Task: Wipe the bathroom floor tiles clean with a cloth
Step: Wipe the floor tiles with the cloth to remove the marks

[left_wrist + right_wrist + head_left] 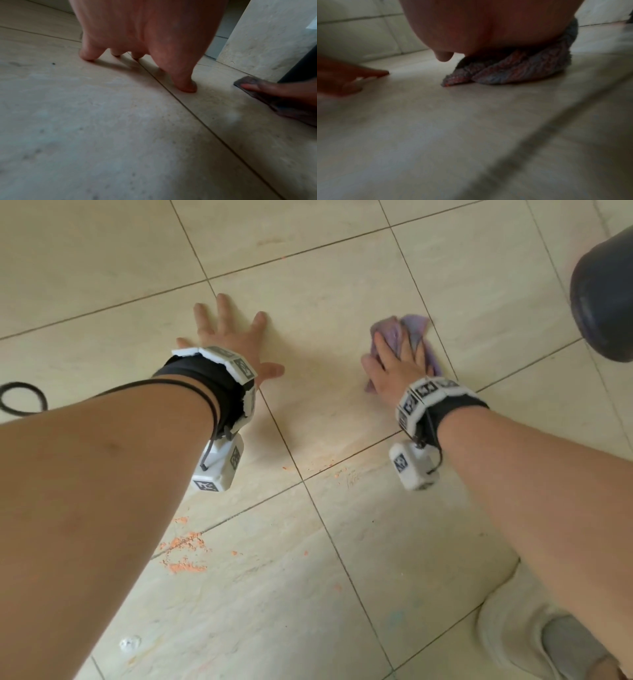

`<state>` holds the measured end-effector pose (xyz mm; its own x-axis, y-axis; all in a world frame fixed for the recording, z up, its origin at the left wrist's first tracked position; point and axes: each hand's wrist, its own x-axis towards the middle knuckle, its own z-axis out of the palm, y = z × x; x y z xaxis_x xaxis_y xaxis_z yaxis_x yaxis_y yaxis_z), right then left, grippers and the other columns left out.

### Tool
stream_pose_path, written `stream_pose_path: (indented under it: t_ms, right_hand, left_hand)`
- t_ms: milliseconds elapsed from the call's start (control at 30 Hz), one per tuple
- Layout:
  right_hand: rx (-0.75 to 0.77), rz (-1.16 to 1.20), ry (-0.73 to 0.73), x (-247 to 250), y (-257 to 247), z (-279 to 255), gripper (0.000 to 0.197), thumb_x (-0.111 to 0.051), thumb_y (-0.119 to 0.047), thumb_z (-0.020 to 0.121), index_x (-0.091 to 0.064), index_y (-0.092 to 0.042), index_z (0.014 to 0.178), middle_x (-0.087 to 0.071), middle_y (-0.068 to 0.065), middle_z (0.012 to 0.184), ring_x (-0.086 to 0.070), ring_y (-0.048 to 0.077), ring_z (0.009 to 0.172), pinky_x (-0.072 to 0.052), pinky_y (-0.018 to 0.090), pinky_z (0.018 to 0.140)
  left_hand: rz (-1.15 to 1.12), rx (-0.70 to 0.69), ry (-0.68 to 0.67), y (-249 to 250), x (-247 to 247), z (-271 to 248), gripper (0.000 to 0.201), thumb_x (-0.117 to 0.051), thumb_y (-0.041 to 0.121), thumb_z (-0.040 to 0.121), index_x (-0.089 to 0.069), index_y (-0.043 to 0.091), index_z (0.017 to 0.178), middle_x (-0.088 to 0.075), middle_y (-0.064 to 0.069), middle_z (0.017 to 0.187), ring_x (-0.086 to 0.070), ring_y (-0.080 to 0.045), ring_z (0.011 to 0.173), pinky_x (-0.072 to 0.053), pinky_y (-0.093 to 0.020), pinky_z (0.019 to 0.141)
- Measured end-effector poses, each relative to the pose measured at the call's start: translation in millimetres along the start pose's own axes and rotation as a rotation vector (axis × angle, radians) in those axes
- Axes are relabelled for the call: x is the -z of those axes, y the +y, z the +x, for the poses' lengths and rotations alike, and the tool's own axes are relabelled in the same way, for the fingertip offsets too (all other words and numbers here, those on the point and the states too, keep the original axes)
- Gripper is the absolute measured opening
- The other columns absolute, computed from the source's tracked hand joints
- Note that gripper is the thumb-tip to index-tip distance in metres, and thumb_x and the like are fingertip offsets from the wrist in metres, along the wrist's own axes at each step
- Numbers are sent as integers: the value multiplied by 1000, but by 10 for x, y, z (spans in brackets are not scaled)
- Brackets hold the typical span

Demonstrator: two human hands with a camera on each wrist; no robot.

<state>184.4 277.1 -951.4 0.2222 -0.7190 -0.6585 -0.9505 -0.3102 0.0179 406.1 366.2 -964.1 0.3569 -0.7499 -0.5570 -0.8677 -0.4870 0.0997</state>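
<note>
My left hand (229, 344) lies flat on the beige floor tiles (325, 302), fingers spread and holding nothing; in the left wrist view its fingertips (187, 88) touch the tile beside a grout line. My right hand (397, 357) presses down on a bunched purple cloth (416, 325) with fingers laid fairly straight over it. The cloth (513, 71) sits folded under my palm (488, 27) in the right wrist view, a speck of orange on its near corner. Orange powdery stains (186, 553) mark the tiles below my left forearm, with fainter ones (329, 467) along a grout line between my wrists.
A dark rounded object (606, 299) stands at the upper right, close to the cloth. A black cable loop (20, 400) lies at the far left. My knee in light trousers (513, 628) rests at the lower right. A pale stone wall (265, 40) rises behind the cloth.
</note>
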Motion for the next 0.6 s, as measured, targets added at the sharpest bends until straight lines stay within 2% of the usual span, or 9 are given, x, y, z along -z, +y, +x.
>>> stream_pose_path:
  t_ms: [67, 133, 200, 267, 333, 400, 467, 600]
  right_hand:
    - [-20, 117, 6, 70, -239, 53, 58, -22, -51, 101, 0, -40, 153, 27, -1, 159, 27, 34, 144, 5, 60, 116]
    - [46, 170, 14, 4, -442, -1, 62, -17, -62, 97, 3, -42, 153, 27, -3, 159, 29, 32, 143, 8, 58, 115]
    - [187, 50, -6, -186, -554, -196, 65, -10, -65, 94, 5, -41, 153, 28, -4, 158, 30, 32, 143, 10, 59, 115]
    - [278, -30, -17, -428, -477, -423, 65, -10, -65, 94, 6, -43, 152, 29, -6, 158, 28, 28, 144, 9, 56, 116]
    - [284, -57, -27, -610, -286, -620, 62, -16, -64, 96, 7, -46, 151, 27, -9, 158, 24, 21, 146, 9, 49, 117]
    - [286, -105, -41, -691, -69, -729, 63, -18, -64, 96, 10, -47, 150, 27, -9, 158, 23, 19, 147, 8, 47, 120]
    - [259, -125, -48, -697, 137, -748, 62, -17, -63, 97, 12, -46, 149, 27, -8, 158, 22, 20, 147, 6, 47, 120]
    - [106, -66, -35, -595, 356, -619, 62, -17, -62, 97, 7, -45, 151, 27, -8, 158, 20, 22, 147, 2, 51, 120]
  left_hand:
    - [1, -4, 3, -3, -18, 20, 80, -56, 66, 84, -13, 41, 147, 8, -9, 159, 4, -42, 145, -24, -73, 101]
    - [3, -2, 3, -14, -29, 33, 79, -56, 67, 84, -13, 42, 145, 8, -8, 159, 5, -42, 144, -24, -74, 101]
    - [2, -2, 3, -23, -30, 49, 80, -56, 68, 83, -12, 43, 145, 9, -7, 159, 7, -42, 145, -24, -74, 101]
    - [-7, -2, -12, -16, -21, 62, 81, -56, 67, 84, -10, 43, 147, 13, -8, 160, 10, -43, 145, -22, -75, 102]
    - [-10, 1, -21, -9, -10, 63, 82, -56, 67, 84, -10, 43, 147, 15, -7, 159, 10, -43, 145, -22, -76, 102]
    - [-8, 0, -11, -7, -6, 58, 81, -57, 67, 83, -12, 42, 145, 11, -8, 159, 7, -44, 144, -24, -76, 100]
    - [-1, -7, 6, -2, -9, 52, 79, -57, 67, 82, -15, 41, 144, 6, -9, 157, 2, -45, 142, -27, -75, 99]
    - [17, -22, 68, -5, -47, 46, 74, -58, 67, 81, -22, 37, 137, -4, -10, 152, -10, -44, 137, -34, -73, 94]
